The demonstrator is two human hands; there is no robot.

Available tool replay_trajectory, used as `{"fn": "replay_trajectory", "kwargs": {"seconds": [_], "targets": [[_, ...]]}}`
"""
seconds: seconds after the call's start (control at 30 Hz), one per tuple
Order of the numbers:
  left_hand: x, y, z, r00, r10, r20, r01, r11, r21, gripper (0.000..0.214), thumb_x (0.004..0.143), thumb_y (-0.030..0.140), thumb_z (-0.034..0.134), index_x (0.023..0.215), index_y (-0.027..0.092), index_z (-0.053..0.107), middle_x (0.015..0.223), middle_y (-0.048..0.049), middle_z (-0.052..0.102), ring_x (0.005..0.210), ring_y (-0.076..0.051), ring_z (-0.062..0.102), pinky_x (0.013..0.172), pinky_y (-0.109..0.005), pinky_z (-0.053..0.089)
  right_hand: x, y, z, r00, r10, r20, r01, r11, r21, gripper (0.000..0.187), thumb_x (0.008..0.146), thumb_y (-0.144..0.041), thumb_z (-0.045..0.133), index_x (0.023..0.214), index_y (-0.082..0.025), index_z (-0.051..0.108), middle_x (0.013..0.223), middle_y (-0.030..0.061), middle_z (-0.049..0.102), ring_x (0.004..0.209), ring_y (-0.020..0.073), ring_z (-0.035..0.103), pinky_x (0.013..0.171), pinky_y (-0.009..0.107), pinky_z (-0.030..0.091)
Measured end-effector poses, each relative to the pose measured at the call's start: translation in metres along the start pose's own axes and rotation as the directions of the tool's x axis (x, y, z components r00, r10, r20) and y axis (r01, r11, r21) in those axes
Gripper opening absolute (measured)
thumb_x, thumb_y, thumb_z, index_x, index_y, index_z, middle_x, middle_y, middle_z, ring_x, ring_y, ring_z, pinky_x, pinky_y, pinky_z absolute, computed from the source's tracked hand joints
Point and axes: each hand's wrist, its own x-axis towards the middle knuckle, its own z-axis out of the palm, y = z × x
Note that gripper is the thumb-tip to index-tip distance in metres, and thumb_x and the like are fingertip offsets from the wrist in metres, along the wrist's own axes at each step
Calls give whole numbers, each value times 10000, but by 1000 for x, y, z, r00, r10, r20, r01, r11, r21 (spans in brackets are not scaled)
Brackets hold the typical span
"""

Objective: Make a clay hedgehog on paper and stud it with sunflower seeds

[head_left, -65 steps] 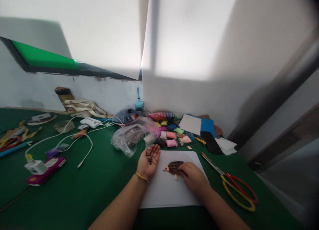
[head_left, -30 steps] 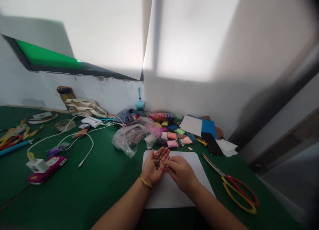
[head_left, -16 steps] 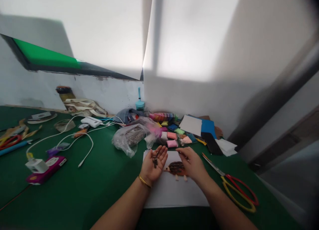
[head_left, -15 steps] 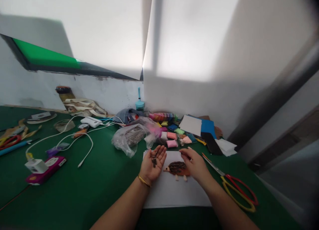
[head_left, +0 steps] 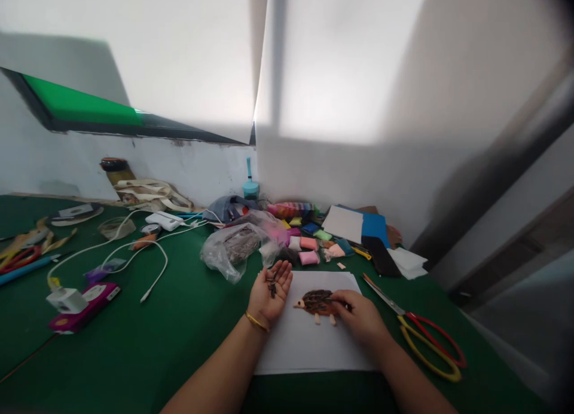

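Note:
My left hand point(head_left: 269, 297) is palm up over the left side of the white paper point(head_left: 309, 351), fingers stretched out and slightly cupped. Several dark sunflower seeds point(head_left: 272, 285) rest in its palm. On the paper lies a flat brown clay hedgehog point(head_left: 320, 303) with a pale snout and two pale feet. Dark seeds cover its upper back like spines. My right hand point(head_left: 359, 315) is closed in a pinch at the hedgehog's right end, touching its back. A dark seed shows at the fingertips, partly hidden by them.
Red-and-yellow-handled scissors point(head_left: 430, 342) lie right of the paper. Behind it are clay packets point(head_left: 309, 257), a clear plastic bag point(head_left: 231, 250), a black phone point(head_left: 379, 257) and a blue sheet point(head_left: 374, 227). White cables point(head_left: 165, 261) and a magenta power strip point(head_left: 85, 309) occupy the left.
My right hand has come down from above the hedgehog onto its right back. My left hand has shifted slightly left, the seeds still in its palm.

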Motion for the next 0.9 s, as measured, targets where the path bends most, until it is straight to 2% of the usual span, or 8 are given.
{"fn": "replay_trajectory", "kwargs": {"seconds": [0.17, 0.57, 0.9], "targets": [[1, 0, -3, 1000, -3, 17, 3, 1000, 3, 302, 893, 285, 391, 998, 90, 597, 1128, -192, 604, 1119, -268, 544, 878, -405, 498, -1, -2, -2, 992, -127, 6, 127, 984, -127, 204, 829, -268, 487, 877, -238, 683, 883, 46, 634, 870, 190, 569, 778, 300, 433], [1, -1, -2, 1000, -16, 18, 15, 1000, 10, 287, 882, 282, 407, 987, 94, 596, 1125, -188, 606, 1112, -265, 550, 872, -396, 500, 1, -3, 7, 981, -193, 31, 194, 943, -271, 225, 857, -232, 467, 831, -220, 690, 830, 51, 619, 833, 178, 553, 763, 282, 425], [-1, -1, 0, 1000, -15, 0, 15, 1000, 19, 287, 881, 278, 405, 986, 92, 597, 1123, -190, 606, 1106, -265, 554, 855, -395, 512, 2, 1, 12, 974, -220, 51, 226, 932, -284, 265, 883, -222, 427, 819, -204, 683, 812, 50, 604, 807, 169, 542, 751, 279, 422]]}}
